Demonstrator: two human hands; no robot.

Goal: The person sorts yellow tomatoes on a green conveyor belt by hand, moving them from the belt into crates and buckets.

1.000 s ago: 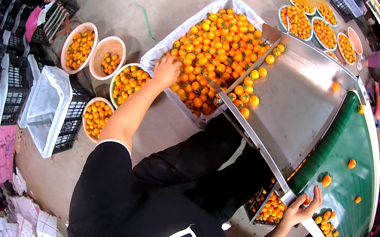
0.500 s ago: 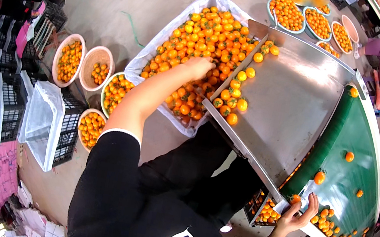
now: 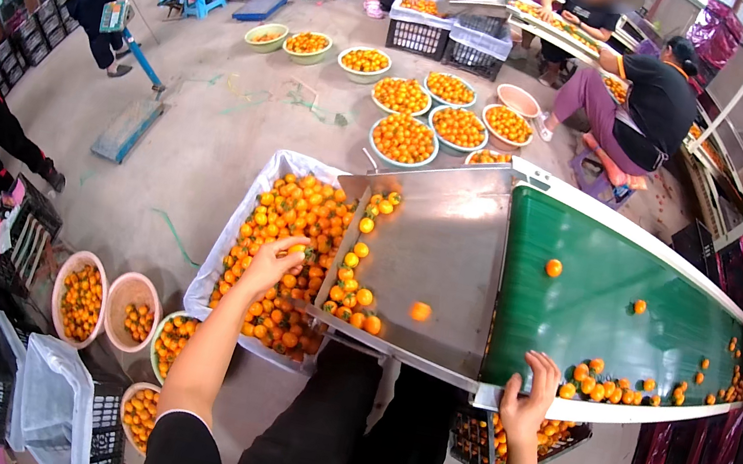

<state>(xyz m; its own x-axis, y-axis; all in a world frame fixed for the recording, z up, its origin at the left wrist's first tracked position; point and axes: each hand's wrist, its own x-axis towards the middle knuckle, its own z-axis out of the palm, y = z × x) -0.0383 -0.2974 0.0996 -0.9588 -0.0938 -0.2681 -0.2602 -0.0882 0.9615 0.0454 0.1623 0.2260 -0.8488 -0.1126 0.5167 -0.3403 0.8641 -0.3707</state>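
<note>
Over the lined crate of orange cherry tomatoes [image 3: 263, 312], my left hand [image 3: 266, 265] has its thumb and fingers closed around a cherry tomato [image 3: 297, 249]. Beside it is a sloping metal tray [image 3: 449, 246], with several tomatoes lined up along its left lip. A blurred tomato [image 3: 420, 311] is partway across the metal. My right hand [image 3: 530, 394] rests at the near edge of the green conveyor belt [image 3: 598, 302], fingers extended and holding nothing. Close to those fingers, a row of tomatoes [image 3: 607, 388] lies along the belt's near rail.
Basins of tomatoes [image 3: 403, 138] stand on the floor beyond the tray. More tubs [image 3: 80, 305] and a lined empty crate [image 3: 58, 405] are at my left. Under the belt sits a black crate [image 3: 479, 440]. Several people work farther off, one seated person [image 3: 646, 112] at the right.
The view has tilted up and turned, bringing the far floor and people into sight. My left hand has risen from the pile with a tomato. My right hand stays at the belt edge.
</note>
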